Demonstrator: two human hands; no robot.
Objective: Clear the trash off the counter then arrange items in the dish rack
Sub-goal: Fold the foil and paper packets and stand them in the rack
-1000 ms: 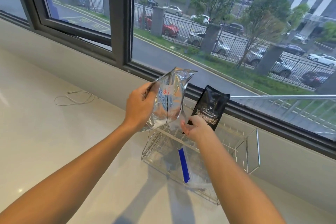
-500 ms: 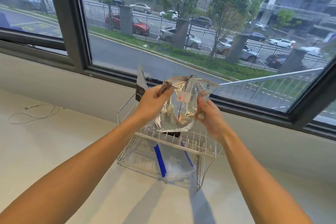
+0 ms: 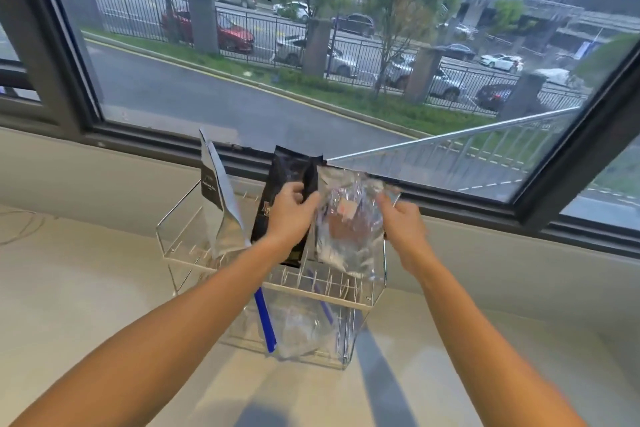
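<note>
Holding a crinkled silver foil pouch (image 3: pixel 349 229) upright over the dish rack (image 3: pixel 273 291), its lower edge down among the wire tines at the rack's 3 o'clock end. My right hand (image 3: pixel 403 225) pinches the pouch's upper right corner; my left hand (image 3: pixel 289 215) curls around its left edge, fingers also against the black coffee bag (image 3: pixel 280 191) standing just beside it. Pouch is shiny, wrinkled, blurred, with a small reddish label patch near the top. A silver-and-black pouch (image 3: pixel 216 198) stands tilted at the rack's 9 o'clock end, apart from the black bag. Lower tier holds a clear plastic bag (image 3: pixel 298 326) with blue strips. Rack is clear acrylic with wire, sitting on a pale counter (image 3: pixel 86 288), window sill at 12 o'clock close behind. Open counter at 9 and 3 o'clock; a thin white cable (image 3: pixel 20 229) lies far at 9.
</note>
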